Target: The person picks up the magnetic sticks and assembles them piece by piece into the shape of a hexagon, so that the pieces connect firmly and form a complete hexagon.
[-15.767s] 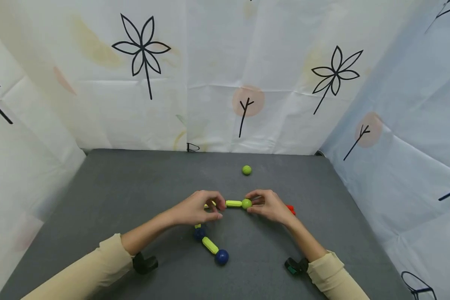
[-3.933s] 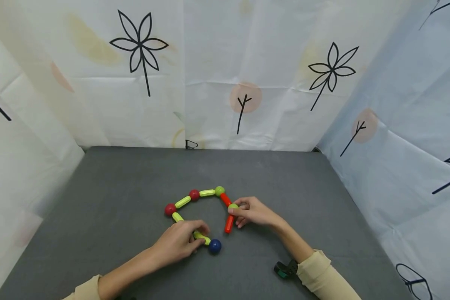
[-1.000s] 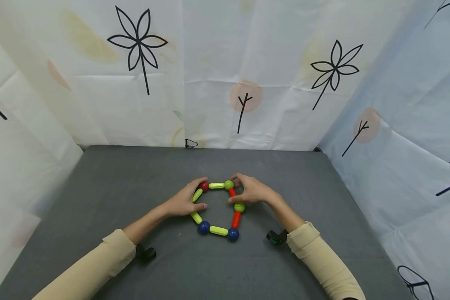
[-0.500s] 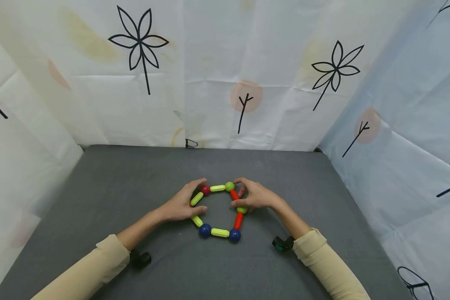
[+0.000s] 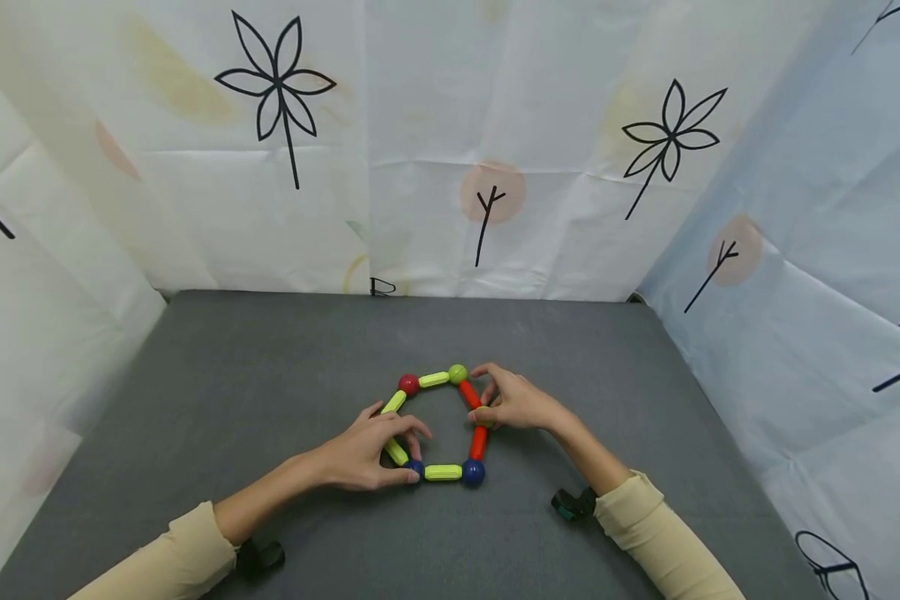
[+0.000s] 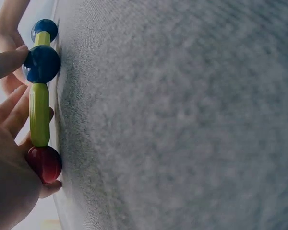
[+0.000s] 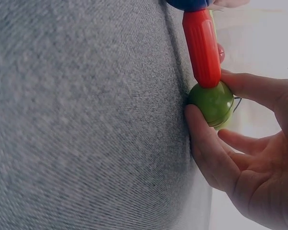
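Yellow and red toy rods and coloured balls form a closed ring on the grey table. My left hand point(image 5: 367, 450) pinches the front-left blue ball point(image 6: 42, 63) between thumb and fingers. It hides the left red ball point(image 6: 44, 164) in the head view. My right hand point(image 5: 521, 404) pinches the right-hand green ball point(image 7: 211, 103), which joins two red rods point(image 5: 478, 442) point(image 5: 469, 394). At the back are another red ball point(image 5: 408, 384) and a green ball point(image 5: 457, 373), linked by a yellow rod point(image 5: 433, 379). Another blue ball point(image 5: 473, 472) sits at the front right, apart from both hands.
The grey cloth-covered table point(image 5: 307, 358) extends around the ring. White printed curtains point(image 5: 435, 167) stand behind it and at both sides. A small black device point(image 5: 258, 560) is on the left wrist and another black device point(image 5: 573, 504) on the right.
The chain, open with a separate green ball much earlier, is now a closed ring. In the last half second my left hand moved from the ring's left side to the front-left blue ball.
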Available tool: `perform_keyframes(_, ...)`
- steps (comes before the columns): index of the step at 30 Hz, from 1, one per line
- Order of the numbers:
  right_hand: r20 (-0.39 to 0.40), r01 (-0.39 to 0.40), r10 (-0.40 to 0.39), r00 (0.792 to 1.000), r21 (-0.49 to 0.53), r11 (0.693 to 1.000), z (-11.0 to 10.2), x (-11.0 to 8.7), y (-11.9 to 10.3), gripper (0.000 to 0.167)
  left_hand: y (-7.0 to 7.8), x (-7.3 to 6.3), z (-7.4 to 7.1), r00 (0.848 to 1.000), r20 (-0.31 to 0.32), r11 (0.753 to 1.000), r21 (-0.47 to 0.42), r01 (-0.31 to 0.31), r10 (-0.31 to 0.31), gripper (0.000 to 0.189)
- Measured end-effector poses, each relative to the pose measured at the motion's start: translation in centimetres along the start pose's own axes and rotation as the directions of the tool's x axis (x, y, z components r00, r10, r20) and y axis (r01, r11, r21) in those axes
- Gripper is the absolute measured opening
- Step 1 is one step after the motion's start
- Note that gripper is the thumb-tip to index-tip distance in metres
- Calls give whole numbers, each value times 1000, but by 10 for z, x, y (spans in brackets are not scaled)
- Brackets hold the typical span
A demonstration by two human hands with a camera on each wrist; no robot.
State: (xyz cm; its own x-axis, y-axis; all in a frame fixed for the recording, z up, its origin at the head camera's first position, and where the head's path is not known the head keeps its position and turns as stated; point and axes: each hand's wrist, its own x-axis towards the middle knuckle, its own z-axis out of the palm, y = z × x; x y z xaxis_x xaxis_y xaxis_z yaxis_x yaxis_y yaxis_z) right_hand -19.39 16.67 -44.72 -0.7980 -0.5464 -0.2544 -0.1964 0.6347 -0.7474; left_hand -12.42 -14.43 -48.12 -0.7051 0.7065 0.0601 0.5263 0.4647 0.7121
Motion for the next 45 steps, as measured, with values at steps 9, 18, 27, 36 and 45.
perform_keyframes(9, 0, 2, -2, 1000, 25, 1000, -1, 2, 4, 69, -6, -2, -2, 1000, -11, 996, -88, 13, -14, 46)
perform_keyframes(18, 28, 30, -32, 999, 61, 998, -3, 3, 6, 68, -28, 2, -12, 960, -253, 949, -313, 34, -118, 59)
perform_keyframes(27, -13, 50, -50, 999, -11, 999, 3, 6, 3, 64, -34, 33, -17, 966, -171, 951, -277, 140, -192, 61)
perform_keyframes(36, -79, 30, -42, 996, -152, 988, 6, 12, -1, 56, -43, 59, -23, 963, -234, 986, -132, 106, -135, 42)
perform_keyframes(45, -66, 40, -51, 996, -157, 987, 0, 10, 1, 52, -50, 60, -24, 950, -259, 966, -233, 115, -176, 42)
